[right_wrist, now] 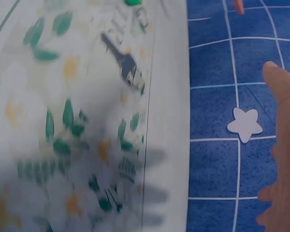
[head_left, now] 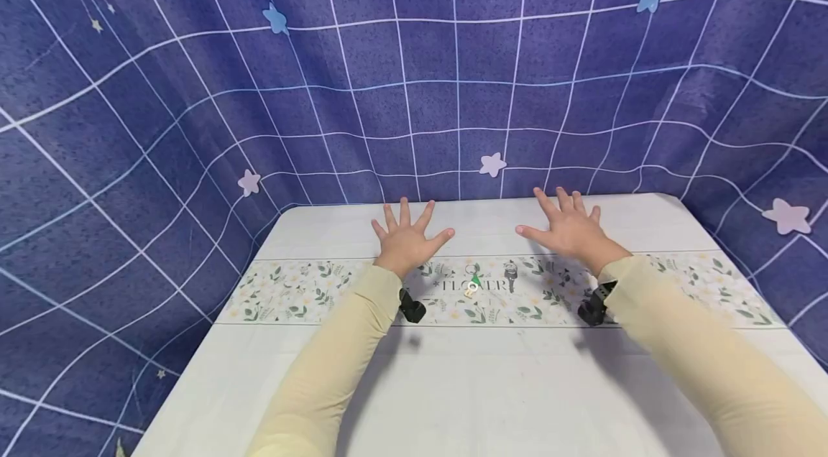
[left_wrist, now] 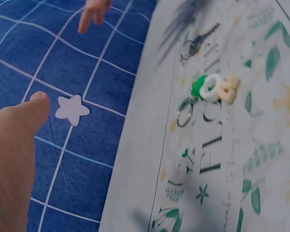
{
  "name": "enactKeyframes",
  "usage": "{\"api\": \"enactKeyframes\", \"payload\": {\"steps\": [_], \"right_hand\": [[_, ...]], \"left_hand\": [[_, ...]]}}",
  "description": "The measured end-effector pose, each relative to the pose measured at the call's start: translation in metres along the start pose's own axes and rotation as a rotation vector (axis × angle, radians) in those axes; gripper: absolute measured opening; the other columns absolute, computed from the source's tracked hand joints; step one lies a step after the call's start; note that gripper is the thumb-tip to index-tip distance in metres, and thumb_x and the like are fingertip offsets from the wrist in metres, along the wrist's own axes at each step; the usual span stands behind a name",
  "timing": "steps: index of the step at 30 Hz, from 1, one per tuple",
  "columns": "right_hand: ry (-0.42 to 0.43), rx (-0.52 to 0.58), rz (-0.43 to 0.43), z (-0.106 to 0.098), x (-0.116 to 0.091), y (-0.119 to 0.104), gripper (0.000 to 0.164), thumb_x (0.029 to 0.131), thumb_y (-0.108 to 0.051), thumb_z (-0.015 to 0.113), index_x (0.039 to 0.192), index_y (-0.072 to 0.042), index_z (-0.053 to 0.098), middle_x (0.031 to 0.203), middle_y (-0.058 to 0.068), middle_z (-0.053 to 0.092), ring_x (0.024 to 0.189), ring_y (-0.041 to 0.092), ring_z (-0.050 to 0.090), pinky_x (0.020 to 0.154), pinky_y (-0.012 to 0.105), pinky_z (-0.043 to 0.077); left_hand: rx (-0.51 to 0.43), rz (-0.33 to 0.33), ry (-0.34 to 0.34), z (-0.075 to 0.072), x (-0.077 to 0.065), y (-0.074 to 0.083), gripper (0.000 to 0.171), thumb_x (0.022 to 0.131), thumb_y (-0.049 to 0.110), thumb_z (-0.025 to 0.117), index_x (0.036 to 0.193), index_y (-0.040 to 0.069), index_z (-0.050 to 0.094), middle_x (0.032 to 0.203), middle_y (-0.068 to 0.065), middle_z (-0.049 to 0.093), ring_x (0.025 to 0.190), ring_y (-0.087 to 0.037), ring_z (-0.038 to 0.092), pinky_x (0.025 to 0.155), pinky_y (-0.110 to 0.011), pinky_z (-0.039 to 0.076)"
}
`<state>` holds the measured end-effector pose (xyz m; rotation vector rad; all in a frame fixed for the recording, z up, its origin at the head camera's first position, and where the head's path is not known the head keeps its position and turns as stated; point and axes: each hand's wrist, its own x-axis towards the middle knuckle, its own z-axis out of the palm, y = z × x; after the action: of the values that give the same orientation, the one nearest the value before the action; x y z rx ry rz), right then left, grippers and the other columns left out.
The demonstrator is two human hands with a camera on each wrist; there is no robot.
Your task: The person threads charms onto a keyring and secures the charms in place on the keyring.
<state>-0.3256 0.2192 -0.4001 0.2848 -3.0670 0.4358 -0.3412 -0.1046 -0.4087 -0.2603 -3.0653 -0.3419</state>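
Note:
My left hand is held over the table with its fingers spread and straight, gripping nothing. To the right, my right hand hovers likewise, fingers fanned out and holding nothing. Between and nearer than the hands lie two small things on the floral band. One is a keyring charm with a green piece, a white ring, a pale yellow piece and a metal split ring. Just right of it lies a key with a dark head and a metal ring at its end. Neither hand touches them.
A white table carries a printed floral strip across its width. Behind and beside it hangs a blue gridded curtain with star and cloud prints. Black wrist devices sit on both wrists, below pale yellow sleeves.

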Motion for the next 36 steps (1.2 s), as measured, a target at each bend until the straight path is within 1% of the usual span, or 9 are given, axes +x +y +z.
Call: {"api": "enactKeyframes", "payload": {"steps": [5, 9, 13, 17, 20, 24, 29, 33, 36], "right_hand": [[0.068, 0.129, -0.027, 0.012, 0.003, -0.001, 0.100, 0.092, -0.076, 0.045, 0.163, -0.015, 0.008, 0.163, 0.032, 0.010, 0.146, 0.059, 0.005, 0.107, 0.080, 0.002], [0.130, 0.199, -0.049, 0.025, 0.004, -0.002, 0.093, 0.096, -0.064, 0.053, 0.162, -0.010, 0.016, 0.161, 0.032, 0.018, 0.147, 0.053, 0.015, 0.110, 0.077, 0.010], [0.188, 0.283, -0.046, 0.042, 0.003, 0.000, 0.083, 0.099, -0.054, 0.056, 0.159, -0.006, 0.025, 0.158, 0.032, 0.026, 0.145, 0.050, 0.025, 0.112, 0.070, 0.020], [0.214, 0.379, -0.034, 0.061, 0.001, 0.002, 0.072, 0.100, -0.046, 0.058, 0.154, -0.003, 0.037, 0.156, 0.031, 0.031, 0.142, 0.049, 0.032, 0.114, 0.063, 0.026], [0.223, 0.433, -0.037, 0.074, -0.001, 0.003, 0.064, 0.100, -0.040, 0.061, 0.148, 0.000, 0.045, 0.153, 0.032, 0.035, 0.136, 0.049, 0.041, 0.113, 0.060, 0.030], [0.237, 0.465, -0.042, 0.087, -0.005, 0.002, 0.055, 0.099, -0.032, 0.063, 0.142, 0.003, 0.052, 0.149, 0.032, 0.041, 0.131, 0.049, 0.047, 0.111, 0.059, 0.034], [0.229, 0.447, -0.030, 0.097, -0.008, 0.000, 0.048, 0.099, -0.028, 0.064, 0.135, 0.003, 0.059, 0.148, 0.031, 0.043, 0.136, 0.049, 0.041, 0.111, 0.061, 0.033], [0.261, 0.417, -0.042, 0.101, -0.008, -0.003, 0.041, 0.095, -0.025, 0.068, 0.126, 0.002, 0.066, 0.143, 0.031, 0.049, 0.132, 0.050, 0.045, 0.108, 0.069, 0.029], [0.268, 0.386, -0.055, 0.104, -0.007, -0.005, 0.036, 0.093, -0.024, 0.070, 0.119, 0.001, 0.070, 0.140, 0.029, 0.053, 0.130, 0.050, 0.048, 0.107, 0.076, 0.021]], "left_hand": [[-0.043, -0.026, 0.021, 0.007, 0.000, 0.000, 0.088, 0.087, 0.088, 0.024, 0.161, 0.042, 0.012, 0.167, -0.020, -0.008, 0.148, -0.050, -0.018, 0.109, -0.075, -0.011], [-0.099, -0.033, 0.041, 0.015, -0.001, 0.000, 0.084, 0.090, 0.084, 0.031, 0.161, 0.041, 0.017, 0.167, -0.021, -0.003, 0.148, -0.052, -0.013, 0.111, -0.074, -0.006], [-0.138, -0.024, 0.088, 0.028, -0.002, 0.000, 0.078, 0.093, 0.074, 0.042, 0.160, 0.037, 0.026, 0.167, -0.024, 0.006, 0.149, -0.053, -0.006, 0.112, -0.074, -0.001], [-0.152, -0.002, 0.119, 0.045, -0.002, 0.001, 0.071, 0.095, 0.068, 0.046, 0.158, 0.038, 0.032, 0.166, -0.024, 0.011, 0.150, -0.052, 0.000, 0.113, -0.073, 0.002], [-0.197, 0.013, 0.131, 0.056, -0.003, 0.003, 0.066, 0.096, 0.062, 0.050, 0.156, 0.037, 0.037, 0.166, -0.022, 0.014, 0.150, -0.051, 0.003, 0.113, -0.073, 0.004], [-0.261, 0.016, 0.130, 0.069, -0.008, 0.007, 0.062, 0.096, 0.057, 0.054, 0.154, 0.036, 0.041, 0.165, -0.022, 0.017, 0.150, -0.051, 0.007, 0.113, -0.073, 0.006], [-0.301, 0.011, 0.103, 0.080, -0.014, 0.014, 0.061, 0.096, 0.058, 0.053, 0.152, 0.037, 0.043, 0.165, -0.021, 0.020, 0.150, -0.051, 0.011, 0.113, -0.073, 0.008], [-0.344, 0.006, 0.104, 0.085, -0.015, 0.019, 0.057, 0.095, 0.055, 0.056, 0.148, 0.034, 0.051, 0.164, -0.019, 0.025, 0.150, -0.050, 0.014, 0.113, -0.072, 0.009], [-0.341, 0.000, 0.099, 0.089, -0.014, 0.021, 0.052, 0.095, 0.052, 0.057, 0.143, 0.032, 0.056, 0.163, -0.018, 0.029, 0.149, -0.048, 0.016, 0.114, -0.071, 0.009]]}}
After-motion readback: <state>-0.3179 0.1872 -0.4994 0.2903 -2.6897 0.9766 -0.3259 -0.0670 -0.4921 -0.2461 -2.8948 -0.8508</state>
